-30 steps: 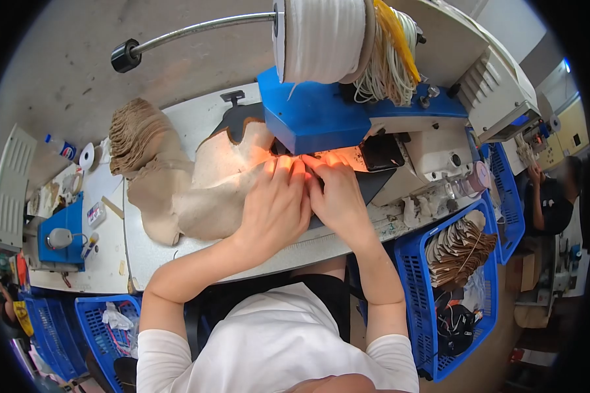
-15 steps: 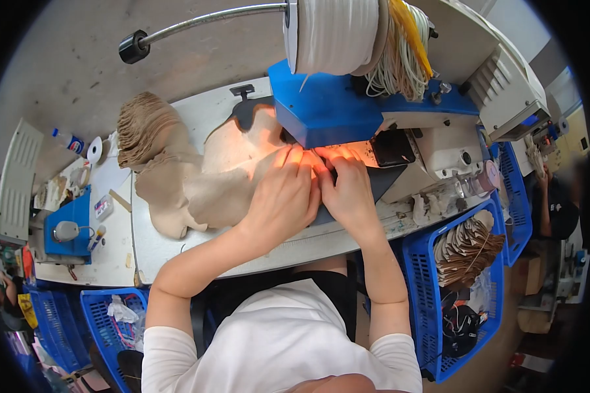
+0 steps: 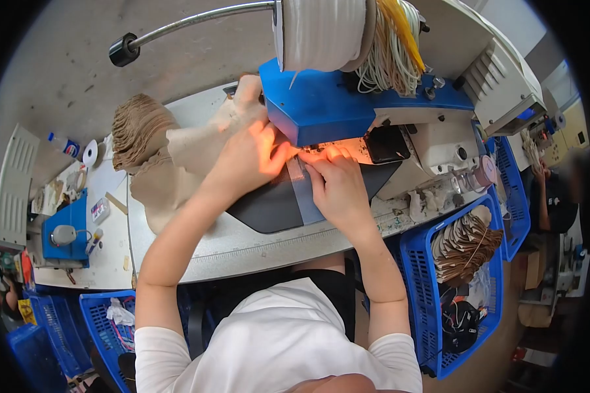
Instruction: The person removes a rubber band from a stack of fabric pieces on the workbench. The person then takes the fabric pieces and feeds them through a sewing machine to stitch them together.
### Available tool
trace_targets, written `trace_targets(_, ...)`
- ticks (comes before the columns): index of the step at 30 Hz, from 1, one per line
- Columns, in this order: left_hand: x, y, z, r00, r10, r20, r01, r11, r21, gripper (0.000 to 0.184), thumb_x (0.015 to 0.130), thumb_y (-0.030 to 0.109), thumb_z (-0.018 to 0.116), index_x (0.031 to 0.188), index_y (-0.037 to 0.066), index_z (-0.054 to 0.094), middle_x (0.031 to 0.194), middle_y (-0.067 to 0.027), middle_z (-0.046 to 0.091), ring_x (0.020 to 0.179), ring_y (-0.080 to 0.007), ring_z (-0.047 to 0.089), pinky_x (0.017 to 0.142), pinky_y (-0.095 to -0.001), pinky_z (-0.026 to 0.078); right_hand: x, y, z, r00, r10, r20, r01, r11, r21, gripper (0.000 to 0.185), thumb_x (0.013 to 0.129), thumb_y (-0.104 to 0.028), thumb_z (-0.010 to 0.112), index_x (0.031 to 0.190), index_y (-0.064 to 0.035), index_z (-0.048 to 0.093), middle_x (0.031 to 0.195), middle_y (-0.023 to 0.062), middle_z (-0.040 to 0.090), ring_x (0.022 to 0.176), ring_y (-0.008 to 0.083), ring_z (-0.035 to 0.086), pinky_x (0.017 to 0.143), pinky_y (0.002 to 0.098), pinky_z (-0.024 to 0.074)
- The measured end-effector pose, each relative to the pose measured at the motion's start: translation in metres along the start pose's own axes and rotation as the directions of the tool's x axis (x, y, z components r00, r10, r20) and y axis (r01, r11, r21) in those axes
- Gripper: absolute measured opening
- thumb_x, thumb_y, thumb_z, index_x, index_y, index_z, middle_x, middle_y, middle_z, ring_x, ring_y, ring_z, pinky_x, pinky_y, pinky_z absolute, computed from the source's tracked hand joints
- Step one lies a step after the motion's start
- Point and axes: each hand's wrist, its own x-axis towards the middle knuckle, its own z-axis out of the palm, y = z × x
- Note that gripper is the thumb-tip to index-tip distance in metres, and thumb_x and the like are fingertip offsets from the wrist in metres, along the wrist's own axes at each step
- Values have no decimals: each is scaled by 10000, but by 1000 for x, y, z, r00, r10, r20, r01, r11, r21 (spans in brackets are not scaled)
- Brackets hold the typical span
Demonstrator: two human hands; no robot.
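A lamp glows orange under the blue head of a sewing-type machine, lighting my fingertips. My left hand is at the left of this head, fingers curled on the edge of a beige, leather-like piece, which is lifted and folded to the left. To its right, my right hand has thumb and fingers pinched together just below the head; whatever they hold is too small to make out. Below both hands lies a dark flat panel with a lighter grey strip.
A stack of beige pieces stands at the left on the white table. Above the machine hangs a white tape spool. Blue baskets flank my seat, the right one holding bundled pieces. A co-worker is at far right.
My left hand has moved left and slightly up, drawing the beige piece back and folding it. More of the dark panel and its strip now shows. My right hand stays near the machine head.
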Motion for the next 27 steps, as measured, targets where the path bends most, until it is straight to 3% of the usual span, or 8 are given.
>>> trace_targets(2, 3, -6, -5, 998, 28, -64, -27, 1000, 10, 287, 835, 166, 594, 1076, 14, 626, 1083, -199, 602, 932, -372, 616, 800, -422, 510, -1, 1, 0, 1000, 5, 8, -5, 1000, 0, 161, 842, -57, 594, 969, -51, 692, 800, 119, 549, 822, 306, 550, 767, 417, 426)
trace_targets(7, -29, -8, -8, 989, 139, -50, -129, 976, 175, 396, 844, 132, 558, 1198, -46, 559, 1279, -212, 532, 1174, -367, 511, 1002, -476, 403, -1, -1, -1, 999, 46, -12, -45, 997, 69, 169, 832, -95, 625, 979, -49, 694, 806, 118, 566, 830, 303, 560, 779, 407, 426)
trace_targets(11, -66, 9, -19, 990, 139, 11, -139, 979, 147, 412, 804, 114, 571, 1190, -29, 569, 1263, -198, 544, 1182, -360, 513, 1033, -504, 389, -3, -2, -1, 997, 77, 9, -78, 993, 94, 175, 822, -144, 666, 969, -54, 696, 829, 117, 605, 843, 301, 574, 800, 393, 426)
trace_targets(14, -81, 29, -31, 989, 118, 87, -121, 992, 23, 399, 783, 105, 575, 1163, -15, 586, 1226, -192, 566, 1146, -362, 541, 1013, -501, 412, -2, -11, -5, 991, 119, 67, -125, 987, 104, 168, 815, -167, 687, 941, -57, 696, 859, 112, 635, 838, 295, 584, 810, 398, 422)
trace_targets(18, -86, 25, -25, 993, 117, 10, -114, 981, -157, 331, 767, 61, 627, 1092, 3, 589, 1162, -197, 587, 1086, -342, 577, 936, -447, 472, -3, -22, -1, 993, 76, 86, -87, 987, 137, 163, 794, -186, 714, 873, -48, 679, 849, 95, 651, 824, 282, 592, 805, 401, 412)
trace_targets(21, -81, 17, -15, 984, -113, -140, 78, 969, -233, 348, 766, 65, 695, 1070, 6, 536, 1089, -170, 568, 964, -285, 596, 801, -375, 507, -5, -26, -1, 987, 102, 121, -126, 970, 208, 151, 783, -173, 718, 814, -40, 656, 808, 80, 647, 811, 270, 592, 789, 392, 406)
trace_targets(23, -73, 23, -11, 937, -192, -291, 118, 960, -255, 409, 758, 96, 743, 1073, 9, 495, 1049, -147, 530, 897, -255, 567, 745, -345, 493, -7, -28, 0, 984, 132, 124, -163, 942, 292, 141, 773, -151, 719, 778, -36, 637, 779, 69, 640, 797, 259, 589, 768, 384, 406)
trace_targets(27, -62, 29, -10, 903, -229, -364, 142, 958, -251, 488, 767, 173, 758, 1097, -47, 474, 1067, -185, 475, 918, -296, 528, 763, -370, 464, -16, -42, 2, 999, -38, 27, 25, 931, 364, 111, 727, -79, 729, 747, -38, 628, 725, 41, 601, 735, 221, 562, 703, 348, 398)
